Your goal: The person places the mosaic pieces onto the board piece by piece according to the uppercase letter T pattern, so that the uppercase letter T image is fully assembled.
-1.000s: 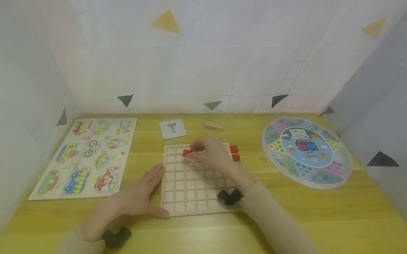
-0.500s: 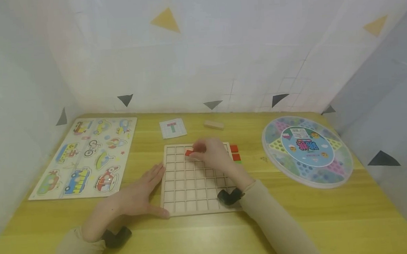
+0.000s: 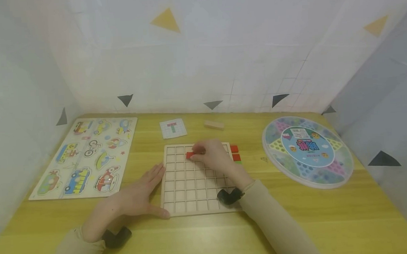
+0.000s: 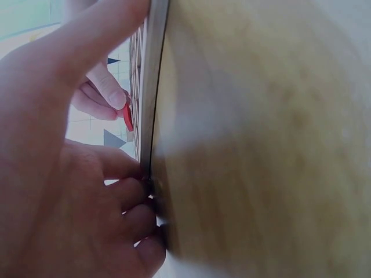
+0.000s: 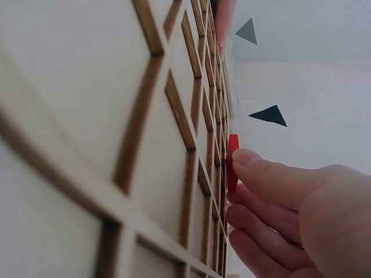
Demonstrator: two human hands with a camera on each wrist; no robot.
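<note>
A square pale wooden grid board [image 3: 179, 185] lies at the middle of the table. My right hand [image 3: 213, 155] is over its far part and pinches a small red square tile [image 3: 189, 155] between thumb and finger. From the right wrist view, this red tile [image 5: 233, 165] stands edge-on, right at the grid. My left hand [image 3: 138, 195] rests along the board's left side with its fingers straight. Its fingertips are at the left edge and its thumb at the near left corner. The left wrist view shows the board's edge [image 4: 152, 87] against these fingers.
Red tiles [image 3: 234, 148] lie off the board's right edge, with some green showing. Behind are a card [image 3: 181, 130] with a red-and-green T and a small wooden block [image 3: 213, 125]. A vehicle puzzle board [image 3: 120, 162] lies left, a round game board [image 3: 278, 165] right.
My right hand has moved the red tile slightly right and nearer to me over the grid; the tile looked tilted half a second ago. The left hand has stayed in place.
</note>
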